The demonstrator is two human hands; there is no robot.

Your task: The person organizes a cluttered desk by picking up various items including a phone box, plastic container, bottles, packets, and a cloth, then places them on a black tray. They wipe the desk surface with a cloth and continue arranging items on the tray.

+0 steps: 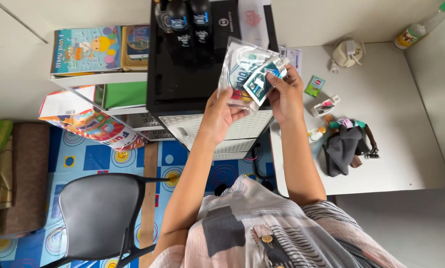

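Clear glossy plastic bag (245, 69) w/ shiny sachets; matt white tabletop (396, 129); smooth black plastic chair (101, 213)

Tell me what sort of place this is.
Probably a room at home, a child's room or study corner: a shelf of colourful children's books, a patterned play mat on the floor, and a white table scattered with small household items.

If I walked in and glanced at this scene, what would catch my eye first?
Most likely the clear plastic bag held up in the middle of the view, gripped by the left hand from below and the right hand at its side, with a small teal sachet pinched against it. Behind it stands a black cabinet with dark bottles on top, and to the right a white table scattered with small items.
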